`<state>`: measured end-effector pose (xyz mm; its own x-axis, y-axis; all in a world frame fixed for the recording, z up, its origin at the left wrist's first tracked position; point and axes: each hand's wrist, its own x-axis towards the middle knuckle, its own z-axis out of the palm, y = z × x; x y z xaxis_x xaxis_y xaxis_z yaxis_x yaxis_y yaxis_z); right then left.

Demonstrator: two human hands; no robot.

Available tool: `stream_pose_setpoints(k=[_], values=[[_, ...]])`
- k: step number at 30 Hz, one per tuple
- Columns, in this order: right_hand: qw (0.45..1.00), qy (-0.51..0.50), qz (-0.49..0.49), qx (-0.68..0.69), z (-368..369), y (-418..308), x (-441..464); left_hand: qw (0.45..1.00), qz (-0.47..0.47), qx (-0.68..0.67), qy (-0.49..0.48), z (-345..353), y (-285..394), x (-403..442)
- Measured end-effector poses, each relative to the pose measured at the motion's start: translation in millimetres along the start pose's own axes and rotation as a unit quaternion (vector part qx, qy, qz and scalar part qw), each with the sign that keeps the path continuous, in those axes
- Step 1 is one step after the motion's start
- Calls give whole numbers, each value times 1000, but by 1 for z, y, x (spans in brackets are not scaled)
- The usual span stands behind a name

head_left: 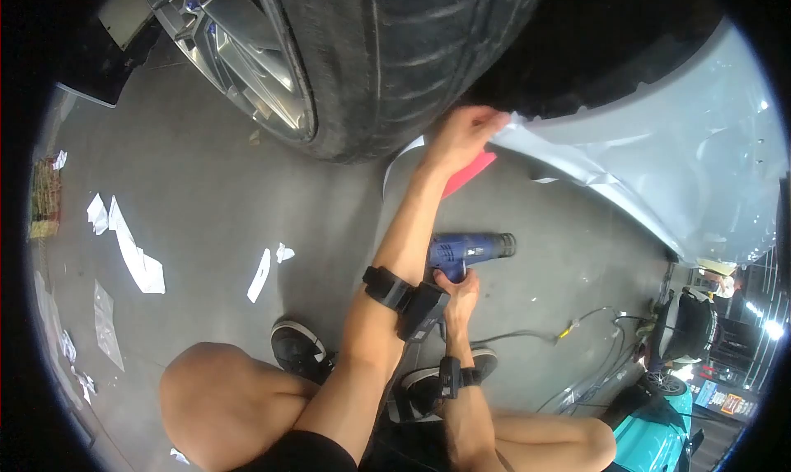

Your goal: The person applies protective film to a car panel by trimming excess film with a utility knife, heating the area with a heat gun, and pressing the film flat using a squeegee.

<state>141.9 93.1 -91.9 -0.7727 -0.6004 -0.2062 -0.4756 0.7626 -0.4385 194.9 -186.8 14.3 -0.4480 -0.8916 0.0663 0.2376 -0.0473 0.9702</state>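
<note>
Reaching past the right hand (459,295), the left hand (468,138) bends at the wrist against the edge of the car panel (676,155), its grip unclear; closer in, the right clasps the heat gun (471,247) by its handle.

Blue plastic heat gun (465,248) sits level, dark nozzle (505,245) pointing right, well apart from that glossy pale car panel (676,142) with kinda crinkly edges.
</note>
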Motion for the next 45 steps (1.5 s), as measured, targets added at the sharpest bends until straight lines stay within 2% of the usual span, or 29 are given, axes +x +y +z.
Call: stream_pose_setpoints(k=[2, 4, 7, 8, 9, 11, 12, 13, 17, 18, 19, 25, 27, 35, 39, 43, 45], values=[[1000, 12, -4, -3, -8, -6, -9, 1000, -8, -21, -5, 3, 1, 1], [990, -18, -9, 139, -38, -25, -31, 1000, -6, -19, -5, 1, 2, 3], [976, -49, -8, 212, -75, -42, -54, 999, -23, -47, -6, 2, 4, 3], [971, 7, -43, 233, -79, -46, -61, 999, -11, -42, -5, 3, 1, 5], [976, -32, -16, 216, -88, -31, -63, 999, 1, -36, -4, 4, -1, 6], [981, 25, -153, 117, -92, -8, -60, 999, 18, -34, -5, 4, -7, 9], [969, 38, -176, 170, -108, -30, -63, 999, 36, -32, -6, 5, -9, 10], [947, 33, -174, 268, -116, -38, -58, 999, 34, -32, -8, 4, -8, 10], [899, 67, -184, 391, -137, -71, -45, 999, 4, -39, -34, 2, -3, 11], [902, 84, -208, 369, -135, -66, -42, 999, -5, -43, -33, 1, -3, 10], [890, 45, -211, 402, -147, -69, -38, 999, -7, -42, -33, 1, -3, 10], [878, 38, -207, 430, -150, -84, -38, 998, 12, -47, -34, -2, 1, 10], [880, 33, -201, 430, -145, -78, -37, 999, -17, -29, -23, -2, 4, 8], [901, 3, -177, 395, -115, -70, -24, 999, 8, -13, -36, -4, 4, 8], [896, -82, -9, 437, -85, -58, -10, 999, 20, -4, -36, -3, 2, 8], [884, -152, 25, 441, -53, -28, -7, 999, 29, 6, -18, 1, 0, 6], [831, -172, 78, 523, -48, -19, -11, 998, 60, 12, 6, 4, -1, 5]])
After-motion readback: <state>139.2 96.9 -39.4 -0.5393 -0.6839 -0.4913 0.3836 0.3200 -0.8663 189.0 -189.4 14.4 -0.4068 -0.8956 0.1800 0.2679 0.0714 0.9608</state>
